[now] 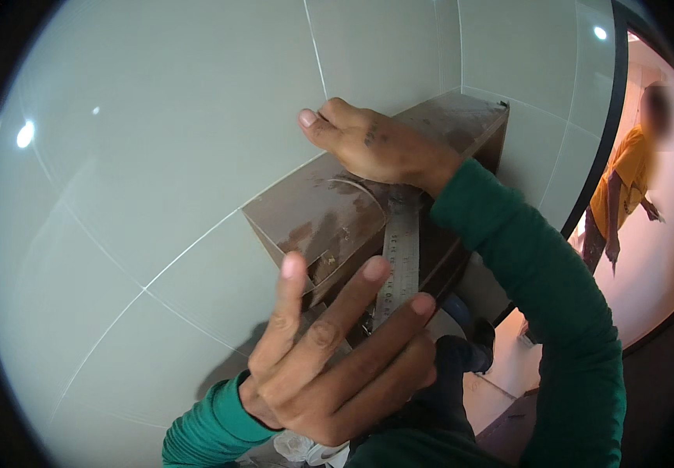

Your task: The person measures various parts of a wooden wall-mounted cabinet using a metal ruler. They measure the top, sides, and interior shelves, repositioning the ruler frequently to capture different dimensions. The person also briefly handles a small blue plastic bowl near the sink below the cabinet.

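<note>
A metal ruler (401,253) lies slanting over the front of a brown, stained box-like ledge (313,210) against the tiled wall. Its upper end passes under my right hand (384,148), which is over the ledge top with its visible fingers bent together; what they hold, if anything, is hidden. My left hand (337,359) is held up close, with several fingers stretched and spread; two fingertips overlap the ruler's lower part. The left thumb is hidden. Green sleeves cover both forearms.
Pale grey wall tiles (173,156) rise behind and beside the ledge. On the right, a dark-framed doorway (618,101) shows a person in a yellow shirt (627,171). A white, crumpled-looking item (294,446) is at the lower edge, beneath my left hand.
</note>
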The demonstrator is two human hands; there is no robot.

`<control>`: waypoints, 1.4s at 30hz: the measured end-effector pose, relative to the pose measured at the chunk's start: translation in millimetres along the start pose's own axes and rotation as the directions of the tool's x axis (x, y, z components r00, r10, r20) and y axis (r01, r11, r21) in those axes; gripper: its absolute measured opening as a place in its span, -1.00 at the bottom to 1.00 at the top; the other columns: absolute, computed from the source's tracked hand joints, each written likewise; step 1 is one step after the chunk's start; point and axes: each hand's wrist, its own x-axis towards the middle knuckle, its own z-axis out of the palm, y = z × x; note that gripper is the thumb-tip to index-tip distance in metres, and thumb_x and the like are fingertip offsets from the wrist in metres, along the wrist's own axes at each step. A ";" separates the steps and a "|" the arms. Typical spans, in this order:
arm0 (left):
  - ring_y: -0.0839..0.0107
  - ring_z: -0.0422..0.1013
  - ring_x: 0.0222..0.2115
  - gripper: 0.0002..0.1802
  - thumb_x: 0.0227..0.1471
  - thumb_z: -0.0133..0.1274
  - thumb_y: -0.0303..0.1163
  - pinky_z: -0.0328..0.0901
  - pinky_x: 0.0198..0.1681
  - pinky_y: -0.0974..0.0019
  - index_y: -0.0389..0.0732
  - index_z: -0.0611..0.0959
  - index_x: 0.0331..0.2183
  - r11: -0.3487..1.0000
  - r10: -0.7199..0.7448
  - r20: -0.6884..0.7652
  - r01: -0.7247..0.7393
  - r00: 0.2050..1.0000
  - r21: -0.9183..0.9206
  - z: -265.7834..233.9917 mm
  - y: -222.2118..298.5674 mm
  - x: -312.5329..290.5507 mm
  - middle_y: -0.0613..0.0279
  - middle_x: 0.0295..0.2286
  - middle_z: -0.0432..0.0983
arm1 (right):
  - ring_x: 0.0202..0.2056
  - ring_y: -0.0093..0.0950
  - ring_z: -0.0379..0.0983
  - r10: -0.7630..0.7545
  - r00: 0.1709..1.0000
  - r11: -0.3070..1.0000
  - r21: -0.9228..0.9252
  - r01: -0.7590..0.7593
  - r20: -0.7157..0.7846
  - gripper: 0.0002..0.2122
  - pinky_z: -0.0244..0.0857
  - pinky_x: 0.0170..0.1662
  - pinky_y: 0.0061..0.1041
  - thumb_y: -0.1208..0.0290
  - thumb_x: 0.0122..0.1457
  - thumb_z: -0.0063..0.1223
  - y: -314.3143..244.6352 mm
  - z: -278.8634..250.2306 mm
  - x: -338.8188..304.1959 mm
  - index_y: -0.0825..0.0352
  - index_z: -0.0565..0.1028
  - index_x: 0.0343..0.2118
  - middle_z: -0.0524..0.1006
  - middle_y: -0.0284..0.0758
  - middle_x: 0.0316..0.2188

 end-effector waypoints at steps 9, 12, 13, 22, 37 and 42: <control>-0.03 0.39 0.20 -0.66 -0.12 0.39 -0.07 -0.13 0.33 -0.60 0.08 0.74 -0.26 0.994 -0.009 0.019 0.006 1.000 0.108 -7.5 -20.5 -1.7 0.46 -0.08 0.67 | -0.13 -0.13 0.48 0.089 0.996 0.996 -0.019 -0.089 -0.012 -0.34 0.32 0.04 -0.21 -0.16 0.42 -0.24 -0.8 -12.1 -2.4 0.57 0.46 -0.14 0.51 0.05 -0.23; 0.12 0.42 0.19 -0.73 0.02 0.30 -0.07 -0.12 0.36 -0.52 0.06 0.73 -0.24 0.990 -0.032 -0.017 0.034 0.999 0.134 -9.1 -16.3 1.5 0.48 -0.10 0.68 | 0.01 -0.01 0.52 0.144 0.989 0.989 0.018 -0.145 0.044 -0.28 0.32 0.14 -0.14 -0.19 0.38 -0.21 -12.3 -16.0 0.7 0.63 0.48 -0.06 0.55 0.17 -0.11; 0.13 0.42 0.19 -0.74 0.03 0.30 -0.08 -0.12 0.36 -0.52 0.06 0.72 -0.25 0.987 -0.047 -0.014 0.049 0.999 0.155 -6.9 -12.5 2.3 0.47 -0.12 0.69 | 0.03 -0.01 0.51 0.152 0.987 0.988 0.021 -0.153 0.060 -0.26 0.31 0.15 -0.15 -0.20 0.37 -0.20 -12.7 -16.7 1.8 0.64 0.48 -0.04 0.55 0.17 -0.09; 0.16 0.42 0.20 -0.77 0.07 0.27 -0.04 -0.21 0.38 -0.51 0.06 0.70 -0.36 0.988 -0.094 -0.077 0.103 0.993 0.118 9.7 28.9 5.2 0.46 -0.11 0.69 | -0.20 -0.31 0.51 0.015 0.999 0.998 0.062 -0.012 -0.039 -0.30 0.38 -0.04 -0.27 -0.25 0.39 -0.24 -24.3 21.1 10.4 0.53 0.46 -0.14 0.53 -0.09 -0.31; 0.22 0.52 0.08 -0.83 0.04 0.31 -0.07 -0.31 0.32 -0.68 0.11 0.70 -0.40 0.999 -0.023 -0.106 0.027 0.994 0.040 2.5 2.3 -4.0 0.54 -0.22 0.70 | -0.34 -0.42 0.44 0.135 0.987 0.990 -0.039 -0.132 0.084 -0.38 0.37 -0.17 -0.33 -0.20 0.44 -0.32 -33.0 11.3 3.4 0.43 0.41 -0.22 0.46 -0.22 -0.44; 0.19 0.50 0.09 -0.80 -0.03 0.33 0.02 -0.31 0.31 -0.71 0.21 0.72 -0.38 1.000 -0.029 -0.018 0.029 0.999 0.004 -11.3 -8.0 -6.5 0.60 -0.20 0.70 | 0.20 -0.01 0.38 0.114 0.984 0.992 0.031 -0.119 0.137 -0.31 0.23 0.26 -0.16 -0.14 0.43 -0.32 -33.8 7.5 0.4 0.59 0.40 0.08 0.44 0.19 0.10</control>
